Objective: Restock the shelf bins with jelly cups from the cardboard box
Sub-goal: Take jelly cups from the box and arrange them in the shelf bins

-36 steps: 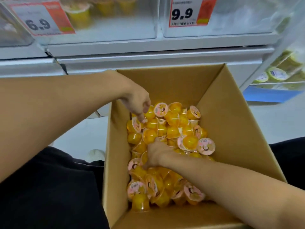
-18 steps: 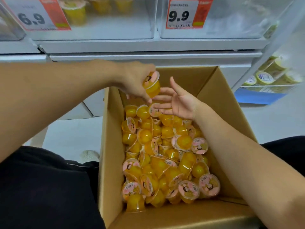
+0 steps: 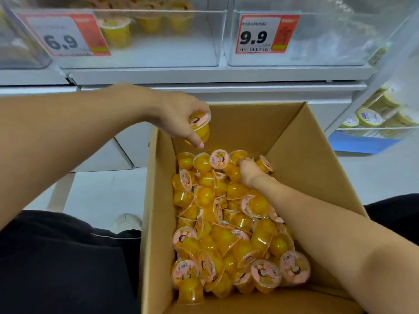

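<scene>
Head view, carton: open brown cardboard box, flaps up, standing below the shelf between the person's dark-clothed legs.
Shelf bins: clear plastic shelf bin with 6.9 price tag, a few yellow cups at its back; clear plastic shelf bin with 9.9 price tag beside it, contents blurred.
Stock: heap of small clear jelly cups with orange-yellow filling and pink printed foil lids, lying tumbled at every angle inside the box.
Left hand: above the box's far left corner, fingers curled round one orange jelly cup, lid tilted upward.
Right hand: down in the heap at the far end, fingers curled among cups; whether it holds one, cannot tell.
</scene>
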